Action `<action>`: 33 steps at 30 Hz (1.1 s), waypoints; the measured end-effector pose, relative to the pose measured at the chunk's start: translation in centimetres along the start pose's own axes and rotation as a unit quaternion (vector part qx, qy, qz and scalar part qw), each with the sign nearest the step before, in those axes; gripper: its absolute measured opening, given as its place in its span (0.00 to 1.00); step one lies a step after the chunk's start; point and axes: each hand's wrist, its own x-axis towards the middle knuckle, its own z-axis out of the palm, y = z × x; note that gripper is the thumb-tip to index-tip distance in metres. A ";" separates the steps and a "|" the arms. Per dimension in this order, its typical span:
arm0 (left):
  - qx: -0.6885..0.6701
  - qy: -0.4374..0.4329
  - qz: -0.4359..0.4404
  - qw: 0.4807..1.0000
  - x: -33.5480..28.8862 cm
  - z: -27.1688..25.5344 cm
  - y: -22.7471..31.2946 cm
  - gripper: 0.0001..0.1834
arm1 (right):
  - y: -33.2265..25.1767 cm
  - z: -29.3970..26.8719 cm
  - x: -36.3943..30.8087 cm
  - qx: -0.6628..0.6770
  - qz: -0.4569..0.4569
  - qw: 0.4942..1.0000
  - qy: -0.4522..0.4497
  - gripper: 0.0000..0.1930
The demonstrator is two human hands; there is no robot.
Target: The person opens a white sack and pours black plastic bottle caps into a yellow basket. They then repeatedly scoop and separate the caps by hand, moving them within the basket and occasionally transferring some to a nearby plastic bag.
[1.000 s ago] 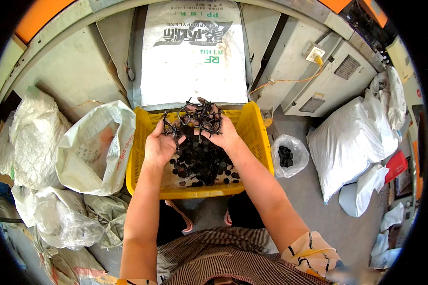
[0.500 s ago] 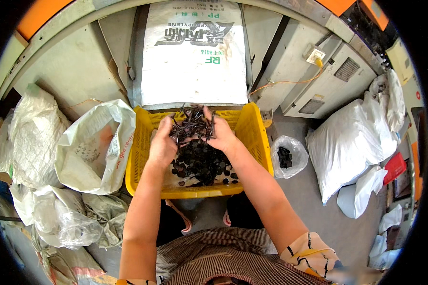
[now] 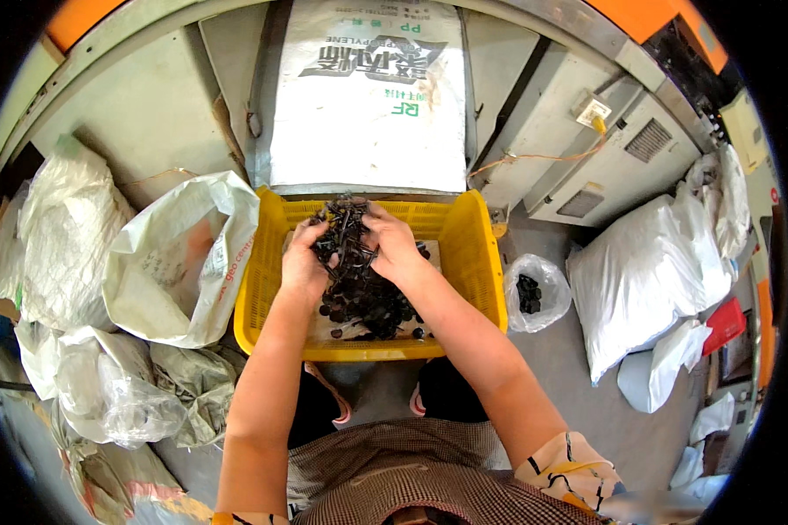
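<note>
My left hand (image 3: 304, 262) and my right hand (image 3: 392, 242) are cupped on either side of a clump of thin black plastic pieces (image 3: 348, 229), holding it between them. The clump sits at the far side of a yellow plastic crate (image 3: 263, 302) with slotted walls. Below it, loose black round discs (image 3: 372, 306) are heaped on the pale crate bottom. Some fingertips are hidden behind the clump.
Right of the crate stands a small clear bag (image 3: 543, 308) with black pieces, then a full white sack (image 3: 635, 271). To the left are an open white sack (image 3: 136, 293) and crumpled plastic bags (image 3: 114, 394). A printed white sack (image 3: 368, 149) lies beyond the crate.
My hands have come closer together, and the clump between them is narrower and more upright. The view has shifted slightly, so the surroundings sit a little further right.
</note>
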 end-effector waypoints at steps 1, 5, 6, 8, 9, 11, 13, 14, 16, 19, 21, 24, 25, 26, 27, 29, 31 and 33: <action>-0.009 0.005 0.011 1.000 -1.3 1.0 0.3 0.15 | 0.8 1.0 0.6 0.001 0.006 0.999 0.037 0.17; 0.004 0.131 0.017 0.991 -0.3 -4.0 4.5 0.11 | 4.4 7.8 3.2 0.022 0.046 0.995 0.089 0.14; -0.055 0.158 0.013 0.986 0.3 -6.3 5.8 0.06 | 5.7 9.9 4.0 0.016 0.056 0.996 0.071 0.12; -0.063 0.120 0.059 0.989 -0.7 -9.2 9.9 0.07 | 7.9 14.5 6.1 -0.007 0.075 0.997 0.031 0.09; -0.069 0.119 0.079 0.987 -1.1 -11.3 11.9 0.07 | 9.8 16.4 7.7 -0.022 0.092 0.995 0.009 0.08; -0.082 0.178 0.099 0.976 -1.2 -15.4 15.3 0.10 | 13.1 18.7 12.0 -0.110 0.182 0.974 -0.083 0.06; -0.121 0.217 0.143 0.958 -1.1 -17.8 18.0 0.15 | 14.5 21.0 14.0 -0.261 0.176 0.936 -0.156 0.10; -0.132 0.194 0.178 0.955 -1.3 -19.7 19.2 0.19 | 14.8 22.4 14.0 -0.409 0.092 0.890 -0.180 0.12; -0.111 0.248 0.176 0.946 -1.9 -21.4 20.5 0.24 | 14.5 24.3 13.9 -0.663 -0.089 0.715 -0.204 0.15; 0.011 0.284 0.115 0.952 -1.6 -22.0 21.2 0.28 | 12.0 23.4 12.8 -0.639 -0.157 0.723 -0.211 0.19; 0.127 0.331 0.048 0.934 -1.2 -20.3 21.2 0.29 | 10.1 19.9 13.1 -0.591 -0.113 0.752 -0.268 0.20; 0.431 0.268 0.231 0.830 -3.9 -16.9 18.8 0.19 | 5.8 12.8 11.3 -0.525 0.019 0.791 -0.314 0.21; 0.486 0.226 0.281 0.796 -4.3 -15.2 17.3 0.15 | 3.7 9.9 10.4 -0.503 0.070 0.810 -0.292 0.22; 0.515 0.136 0.275 0.800 -4.8 -12.9 15.5 0.13 | 1.8 6.5 9.7 -0.560 0.068 0.785 -0.258 0.24; 0.544 0.053 0.272 0.792 -5.4 -11.0 13.6 0.12 | 0.7 3.3 9.5 -0.608 0.066 0.755 -0.234 0.26; 0.660 -0.112 0.233 0.705 -4.3 -8.0 8.0 0.12 | -0.5 -5.0 8.9 -0.788 0.114 0.587 -0.148 0.27; 0.743 -0.234 0.063 0.624 -1.2 -9.7 3.9 0.15 | 0.7 -11.2 8.1 -0.868 0.214 0.403 -0.194 0.32; 0.840 -0.246 -0.138 0.463 3.0 -13.2 -1.3 0.21 | 3.8 -19.9 7.2 -0.852 0.358 0.310 -0.224 0.45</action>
